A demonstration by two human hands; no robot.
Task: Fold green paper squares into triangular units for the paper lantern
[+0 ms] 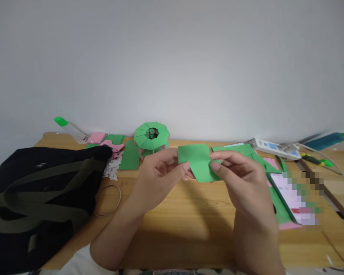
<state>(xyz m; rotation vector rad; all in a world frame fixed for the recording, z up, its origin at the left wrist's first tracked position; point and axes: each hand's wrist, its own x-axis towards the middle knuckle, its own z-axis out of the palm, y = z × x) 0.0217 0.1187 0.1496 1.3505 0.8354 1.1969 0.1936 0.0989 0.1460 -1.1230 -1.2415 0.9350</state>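
Note:
A small green piece of folded paper is held up over the table between my two hands. My left hand pinches its left edge, thumb in front and fingers behind. At its right edge my right hand grips it the same way, with the thumb on the front face. The paper's lower left corner looks cut or folded at a slant. Behind my left hand stands a green and pink folded-paper model, ring-shaped on top with a dark opening in its middle.
On the left lies a black bag beside a thin cable loop. Green paper, pink paper and white scraps lie near it. To the right are a phone, a power strip and a screwdriver-like tool.

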